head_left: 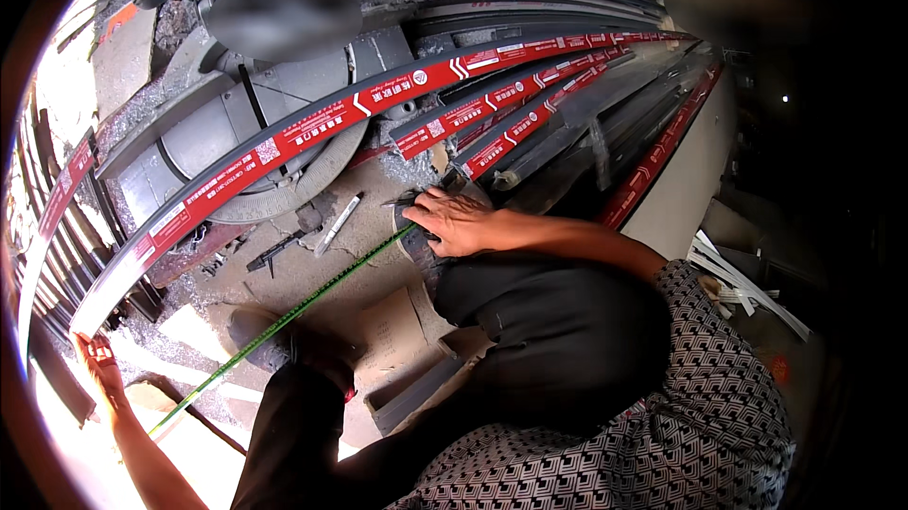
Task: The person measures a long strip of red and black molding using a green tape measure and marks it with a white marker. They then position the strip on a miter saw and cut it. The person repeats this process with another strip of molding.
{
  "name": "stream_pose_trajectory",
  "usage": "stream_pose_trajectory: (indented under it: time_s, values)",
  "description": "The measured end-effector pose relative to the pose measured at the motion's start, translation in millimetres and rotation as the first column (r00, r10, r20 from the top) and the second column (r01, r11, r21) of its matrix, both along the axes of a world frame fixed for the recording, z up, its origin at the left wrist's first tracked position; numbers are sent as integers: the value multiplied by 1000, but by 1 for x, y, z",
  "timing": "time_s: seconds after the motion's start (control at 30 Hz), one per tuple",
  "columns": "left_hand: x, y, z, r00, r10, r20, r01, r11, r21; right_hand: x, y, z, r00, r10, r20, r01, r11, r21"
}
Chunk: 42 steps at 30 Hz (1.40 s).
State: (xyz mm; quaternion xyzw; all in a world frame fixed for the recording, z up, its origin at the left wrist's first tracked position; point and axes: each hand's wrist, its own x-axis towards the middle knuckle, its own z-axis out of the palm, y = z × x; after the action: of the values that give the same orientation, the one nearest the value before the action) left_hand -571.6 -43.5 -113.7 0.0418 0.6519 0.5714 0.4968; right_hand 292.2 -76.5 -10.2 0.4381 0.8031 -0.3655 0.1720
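A long metal profile with red printed film [331, 117] bows across the view from the far right to the lower left. My left hand [98, 368] grips its near-left end, fingers curled at the tip. A green tape measure blade [303, 307] stretches from my right hand [454, 222] down to my left forearm, where its far end is hidden. My right hand is closed at the upper end of the tape, beside my knee. Something dark shows under its fingers; whether it is the tape's case I cannot make out.
Beneath the profile stands a grey mitre saw with a round base [307, 174]. More red-filmed profiles [515, 136] are stacked behind my right hand. A white marker [338, 224] and a dark tool [276, 253] lie on the floor. Cardboard [392, 325] lies between my legs; white offcuts [742, 278] lie at right.
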Motion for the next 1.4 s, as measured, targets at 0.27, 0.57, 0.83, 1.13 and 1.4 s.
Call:
stream_pose_trajectory:
  time_s: [0.27, 0.57, 0.83, 1.13, 1.4]
  values:
    - [51, 2, -23, 932, -175, 317, 115, 973, 199, 1, 2, 3, 996, -47, -72, 46, 999, -21]
    - [261, 27, 96, 966, -90, 244, 71, 994, 87, -23, 23, 26, 976, -128, -175, 137, 990, 40]
    - [250, 37, 58, 967, 9, 256, -48, 988, 146, -20, 33, 42, 959, -200, -200, 223, 970, 100]
    - [204, 36, 68, 975, 59, 213, -98, 980, 176, -10, 48, 42, 935, -258, -244, 283, 956, 73]
    - [197, 35, 81, 980, -21, 196, 7, 997, 71, -1, 54, 46, 941, -261, -214, 289, 951, 111]
